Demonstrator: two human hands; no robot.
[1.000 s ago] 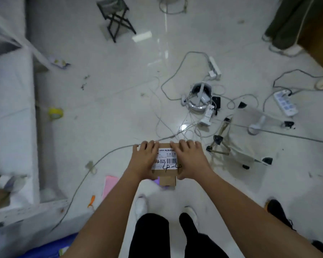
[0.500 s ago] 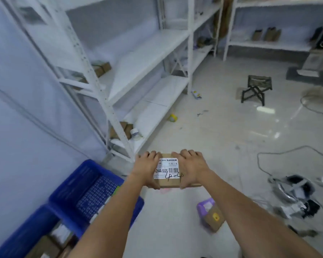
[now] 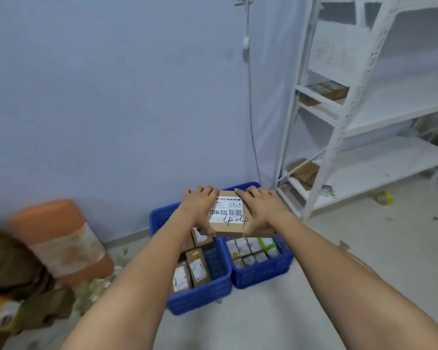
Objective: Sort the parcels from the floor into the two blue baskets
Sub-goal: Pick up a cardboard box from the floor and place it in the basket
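A: Logging the grip first. Left hand (image 3: pixel 199 210) and right hand (image 3: pixel 262 213) are both grasping the cardboard box (image 3: pixel 232 217), one on each short end, fingers curling over the far edge and thumbs tucking under the near edge. Neither hand is loose.

B: Orientation of the box?

A: It is lying flat, white label (image 3: pixel 226 213) facing up, handwriting near the label's bottom edge. Long axis is running left to right between the palms. It is being held in the air, not resting on anything.

B: And what is sitting under it?

A: It is hovering over the far part of the two blue baskets, roughly above the seam where they are touching. The left basket (image 3: pixel 200 296) is holding brown boxes with labels; the right basket (image 3: pixel 263 276) is holding smaller pale and green packets. Both are sitting on the floor (image 3: pixel 238 329) against the wall (image 3: pixel 111 97).

B: Which hand is nearer which basket?

A: Left hand is hanging over the left basket, right hand over the right. My judgement: the box is matching the brown ones on the left best, so the drop would be calling for a short shift leftward and toward the body, then down.

B: Surroundings?

A: White shelving (image 3: pixel 352 135) is standing to the right, an orange cylinder (image 3: pixel 58 238) to the left.
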